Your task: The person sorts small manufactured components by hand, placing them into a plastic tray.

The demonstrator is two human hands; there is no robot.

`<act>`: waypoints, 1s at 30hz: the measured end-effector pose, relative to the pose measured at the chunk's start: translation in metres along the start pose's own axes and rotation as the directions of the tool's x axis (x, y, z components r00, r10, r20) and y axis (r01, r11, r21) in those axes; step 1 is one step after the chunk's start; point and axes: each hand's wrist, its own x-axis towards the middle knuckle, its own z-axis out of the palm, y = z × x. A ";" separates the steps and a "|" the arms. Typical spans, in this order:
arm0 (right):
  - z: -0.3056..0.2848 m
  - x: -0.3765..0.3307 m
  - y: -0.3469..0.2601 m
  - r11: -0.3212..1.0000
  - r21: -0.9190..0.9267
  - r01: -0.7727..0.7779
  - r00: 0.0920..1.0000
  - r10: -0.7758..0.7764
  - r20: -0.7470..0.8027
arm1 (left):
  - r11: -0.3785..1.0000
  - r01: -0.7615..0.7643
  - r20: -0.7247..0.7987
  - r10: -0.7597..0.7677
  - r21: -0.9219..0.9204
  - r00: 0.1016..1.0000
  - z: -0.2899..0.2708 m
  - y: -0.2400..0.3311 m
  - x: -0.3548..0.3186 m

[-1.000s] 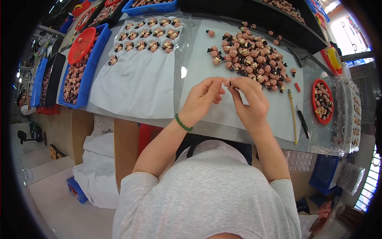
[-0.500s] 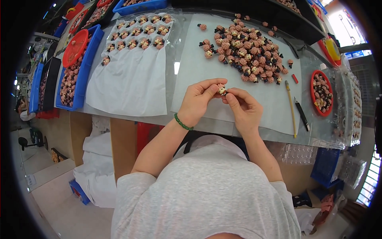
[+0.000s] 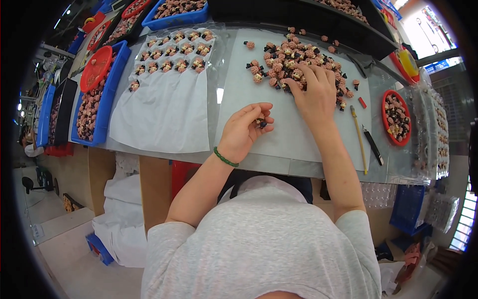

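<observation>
My left hand [image 3: 239, 131], with a green beaded bracelet at the wrist, is curled around a small pink-haired figurine [image 3: 261, 121] with a dark lower part. My fingers partly cover it. My right hand [image 3: 318, 100] reaches over a heap of similar figurines [image 3: 284, 56], thumb and fingers apart among them. Whether its fingertips touch a particular figurine is hard to make out. The heap lies on a white sheet [image 3: 244, 74]. To the left, several figurines stand in rows on a white cloth-like sheet [image 3: 159, 117].
Right of the heap lie a thin yellow-handled brush [image 3: 358, 142], a black craft knife [image 3: 373, 145], a small red piece [image 3: 362, 102] and a round red tray [image 3: 385, 117] of figurines. A blue bin [image 3: 110, 89] stands at left. A dark shelf [image 3: 298, 17] edges the back.
My right hand has left the figurine that both hands held and moved up and away to the heap. My left hand keeps the figurine, now tucked into its curled fingers.
</observation>
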 end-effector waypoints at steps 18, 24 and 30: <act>-0.023 -0.069 -0.038 0.387 0.639 -0.664 0.747 0.363 0.557 | 0.959 -0.079 0.108 0.052 0.271 0.993 -0.004 -0.002 0.007; -0.019 -0.074 -0.036 0.587 0.732 -0.345 0.938 0.236 0.252 | 0.995 -0.028 0.196 0.008 0.099 0.981 -0.014 -0.005 0.000; -0.024 -0.070 -0.029 0.692 0.666 -0.278 0.956 0.132 0.261 | 0.998 -0.052 0.154 0.054 -0.017 0.987 -0.002 0.008 -0.003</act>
